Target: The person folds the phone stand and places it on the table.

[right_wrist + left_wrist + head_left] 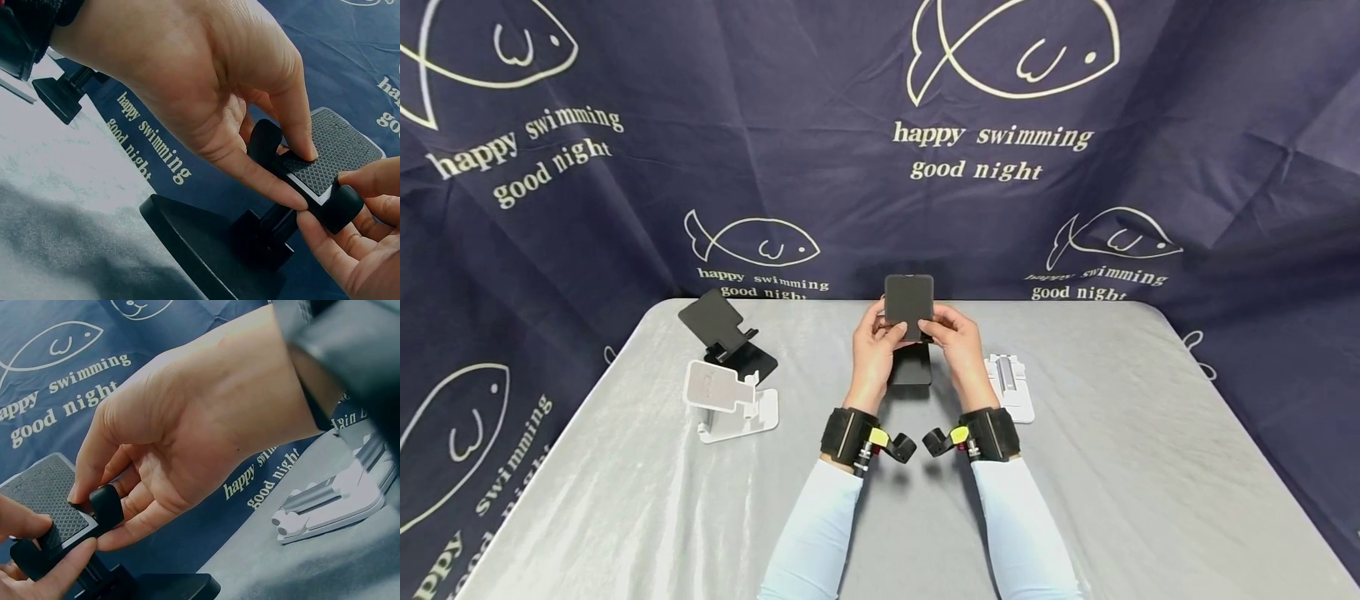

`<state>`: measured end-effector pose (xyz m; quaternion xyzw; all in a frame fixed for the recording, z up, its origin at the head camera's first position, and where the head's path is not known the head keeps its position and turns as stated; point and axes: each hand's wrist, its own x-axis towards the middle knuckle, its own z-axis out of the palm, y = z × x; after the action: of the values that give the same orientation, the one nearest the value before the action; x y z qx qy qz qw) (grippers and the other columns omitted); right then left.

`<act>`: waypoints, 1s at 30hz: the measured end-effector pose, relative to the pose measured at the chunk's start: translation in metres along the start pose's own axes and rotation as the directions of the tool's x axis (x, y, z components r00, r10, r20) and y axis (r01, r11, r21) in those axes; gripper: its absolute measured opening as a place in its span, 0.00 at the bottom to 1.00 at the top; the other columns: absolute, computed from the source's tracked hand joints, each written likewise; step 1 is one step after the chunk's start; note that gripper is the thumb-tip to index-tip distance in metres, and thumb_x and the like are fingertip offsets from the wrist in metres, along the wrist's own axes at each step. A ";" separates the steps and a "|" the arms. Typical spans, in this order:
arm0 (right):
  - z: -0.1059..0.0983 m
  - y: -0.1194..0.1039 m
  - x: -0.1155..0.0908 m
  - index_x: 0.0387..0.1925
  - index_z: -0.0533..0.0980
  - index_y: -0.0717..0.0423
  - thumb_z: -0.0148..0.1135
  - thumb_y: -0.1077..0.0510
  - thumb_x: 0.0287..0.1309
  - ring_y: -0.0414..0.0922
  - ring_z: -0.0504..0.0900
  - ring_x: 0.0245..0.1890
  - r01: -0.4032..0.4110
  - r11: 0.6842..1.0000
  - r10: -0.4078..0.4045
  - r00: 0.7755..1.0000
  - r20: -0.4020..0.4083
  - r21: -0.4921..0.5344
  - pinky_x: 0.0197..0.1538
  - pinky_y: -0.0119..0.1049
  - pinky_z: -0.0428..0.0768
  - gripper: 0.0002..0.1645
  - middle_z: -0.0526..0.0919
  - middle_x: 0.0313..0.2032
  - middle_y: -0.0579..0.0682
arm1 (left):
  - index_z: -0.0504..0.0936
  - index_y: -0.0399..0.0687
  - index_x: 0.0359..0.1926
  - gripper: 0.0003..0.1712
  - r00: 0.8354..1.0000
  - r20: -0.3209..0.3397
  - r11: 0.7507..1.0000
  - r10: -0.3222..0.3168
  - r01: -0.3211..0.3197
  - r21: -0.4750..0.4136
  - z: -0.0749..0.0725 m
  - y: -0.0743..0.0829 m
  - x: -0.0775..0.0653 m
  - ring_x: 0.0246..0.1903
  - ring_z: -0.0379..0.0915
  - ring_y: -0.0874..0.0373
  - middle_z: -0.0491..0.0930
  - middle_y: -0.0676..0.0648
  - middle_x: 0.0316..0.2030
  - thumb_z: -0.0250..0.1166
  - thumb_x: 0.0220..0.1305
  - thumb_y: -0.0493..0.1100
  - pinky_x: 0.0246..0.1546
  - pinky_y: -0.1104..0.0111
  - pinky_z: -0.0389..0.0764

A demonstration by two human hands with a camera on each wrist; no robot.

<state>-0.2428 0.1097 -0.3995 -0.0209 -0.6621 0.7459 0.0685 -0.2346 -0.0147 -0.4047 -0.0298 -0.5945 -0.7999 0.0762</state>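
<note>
A black phone stand (909,300) stands at the table's far middle, its textured plate raised on a stem above a flat black base (910,368). My left hand (872,358) pinches the plate's lower left corner, thumb on the front face. My right hand (958,346) pinches the lower right corner in the same way. In the right wrist view, two black hooks (344,209) project from the plate's lower edge, with fingers of both hands around them. The left wrist view shows the textured pad (47,490) between the thumbs. Part of the stem is hidden behind the hands.
At the left, another black phone stand (711,321) stands unfolded behind an unfolded white phone stand (718,387). A folded white stand (1017,400) lies right beside my right wrist. The grey cloth-covered table (1120,467) meets a dark blue curtain (850,167) at its back.
</note>
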 end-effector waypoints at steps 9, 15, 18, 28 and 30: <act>0.000 -0.003 -0.002 0.48 0.77 0.68 0.63 0.67 0.54 0.34 0.78 0.30 -0.018 1.000 0.019 1.000 -0.025 0.026 0.35 0.26 0.75 0.19 0.81 0.28 0.42 | 0.72 0.42 0.61 0.26 1.000 0.005 0.999 -0.001 0.000 0.055 0.000 0.003 0.000 0.34 0.75 0.63 0.75 0.46 0.38 0.59 0.62 0.27 0.39 0.68 0.82; -0.003 -0.007 -0.003 0.45 0.78 0.66 0.65 0.67 0.52 0.33 0.77 0.29 -0.028 0.998 0.030 0.999 -0.029 0.063 0.36 0.25 0.75 0.16 0.80 0.26 0.41 | 0.75 0.47 0.59 0.23 0.998 -0.038 0.983 0.041 -0.034 0.182 -0.007 0.009 0.002 0.39 0.71 0.60 0.78 0.44 0.43 0.60 0.62 0.34 0.43 0.72 0.73; -0.004 -0.009 -0.003 0.42 0.79 0.63 0.64 0.69 0.52 0.33 0.76 0.29 -0.032 0.996 0.036 0.999 -0.037 0.081 0.36 0.26 0.75 0.13 0.79 0.24 0.38 | 0.73 0.47 0.62 0.24 0.996 -0.062 0.989 0.061 -0.052 0.139 -0.016 0.010 0.005 0.49 0.71 0.54 0.75 0.41 0.51 0.58 0.64 0.37 0.53 0.65 0.70; -0.005 -0.020 -0.007 0.45 0.78 0.62 0.63 0.68 0.53 0.34 0.77 0.31 -0.040 0.994 0.043 0.999 -0.028 0.103 0.40 0.29 0.75 0.15 0.80 0.25 0.38 | 0.34 0.64 0.75 0.44 0.981 -0.024 0.936 -0.194 0.178 -0.304 -0.039 -0.016 0.014 0.73 0.38 0.46 0.38 0.41 0.74 0.51 0.68 0.53 0.72 0.54 0.45; -0.003 -0.022 -0.008 0.46 0.77 0.64 0.63 0.69 0.53 0.34 0.77 0.30 -0.030 0.993 0.033 0.999 -0.021 0.111 0.39 0.28 0.75 0.16 0.80 0.25 0.39 | 0.28 0.60 0.74 0.44 0.970 0.057 0.891 -0.235 0.239 -0.386 -0.036 -0.021 0.014 0.73 0.33 0.42 0.34 0.39 0.74 0.46 0.70 0.56 0.72 0.53 0.39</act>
<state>-0.2325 0.1143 -0.3784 -0.0361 -0.6185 0.7823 0.0653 -0.2500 -0.0442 -0.4328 0.0248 -0.4230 -0.9052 -0.0320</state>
